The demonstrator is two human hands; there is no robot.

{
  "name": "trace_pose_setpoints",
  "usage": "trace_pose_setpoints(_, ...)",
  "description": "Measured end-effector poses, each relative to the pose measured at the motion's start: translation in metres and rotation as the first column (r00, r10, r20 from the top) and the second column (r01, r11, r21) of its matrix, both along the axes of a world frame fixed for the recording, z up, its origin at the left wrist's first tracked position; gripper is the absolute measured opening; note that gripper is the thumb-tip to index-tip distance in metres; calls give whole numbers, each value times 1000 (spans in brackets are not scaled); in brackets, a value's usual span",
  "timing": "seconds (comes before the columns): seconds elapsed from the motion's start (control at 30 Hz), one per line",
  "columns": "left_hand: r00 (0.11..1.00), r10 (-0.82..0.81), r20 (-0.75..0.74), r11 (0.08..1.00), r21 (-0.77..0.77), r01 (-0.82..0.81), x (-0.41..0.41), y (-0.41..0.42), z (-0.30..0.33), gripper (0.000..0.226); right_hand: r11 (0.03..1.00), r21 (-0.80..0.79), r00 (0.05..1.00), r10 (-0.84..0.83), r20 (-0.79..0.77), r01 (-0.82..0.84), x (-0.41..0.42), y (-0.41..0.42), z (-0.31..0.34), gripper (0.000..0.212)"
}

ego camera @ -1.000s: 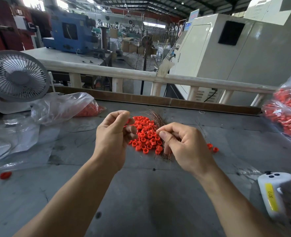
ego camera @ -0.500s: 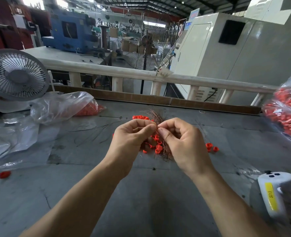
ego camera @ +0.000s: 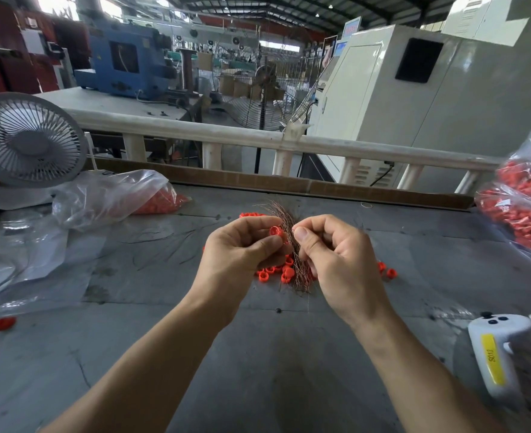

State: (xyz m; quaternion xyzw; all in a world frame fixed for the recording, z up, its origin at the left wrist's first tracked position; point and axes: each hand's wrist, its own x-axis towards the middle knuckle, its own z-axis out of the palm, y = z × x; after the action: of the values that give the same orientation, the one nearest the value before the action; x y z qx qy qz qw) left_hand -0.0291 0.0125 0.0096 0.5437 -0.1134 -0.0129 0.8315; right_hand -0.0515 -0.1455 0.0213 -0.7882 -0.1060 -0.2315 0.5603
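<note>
My left hand (ego camera: pixel 242 254) pinches a small red plastic cap (ego camera: pixel 276 231) between thumb and forefinger, above a pile of the same red caps (ego camera: pixel 273 270) on the grey table (ego camera: pixel 258 354). My right hand (ego camera: pixel 333 257) has thumb and forefinger pinched together, apparently on a thin copper wire too fine to see clearly. A bundle of thin copper wires (ego camera: pixel 292 245) lies across the pile, between and under both hands. Most of the pile is hidden behind my hands.
A white desk fan (ego camera: pixel 23 142) stands at the left, beside a clear bag with red caps (ego camera: pixel 123 198). A fuller bag of red parts (ego camera: pixel 520 201) sits at the right edge. A white controller (ego camera: pixel 492 351) lies near right. Two loose caps (ego camera: pixel 386 270) and one cap (ego camera: pixel 5 323) lie apart.
My left hand moved right, picked a cap from the pile and brought it up to my right hand's fingertips. The two hands now meet over the wire bundle.
</note>
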Motion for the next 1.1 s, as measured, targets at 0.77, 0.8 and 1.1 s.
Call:
trace_pose_setpoints(0.77,984,-100,145,985,153,78,-1,5,-2,29,997,-10,996,73,-42,-74,-1,1,-2,13)
trace_pose_setpoints(0.8,983,-99,157,986,148,76,-1,4,-2,27,997,-20,997,72,-41,-73,-2,1,-2,13)
trace_pose_setpoints(1.1,970,-50,240,957,290,-22,0,6,-4,30,997,10,997,72,-27,-72,-1,-1,-1,13)
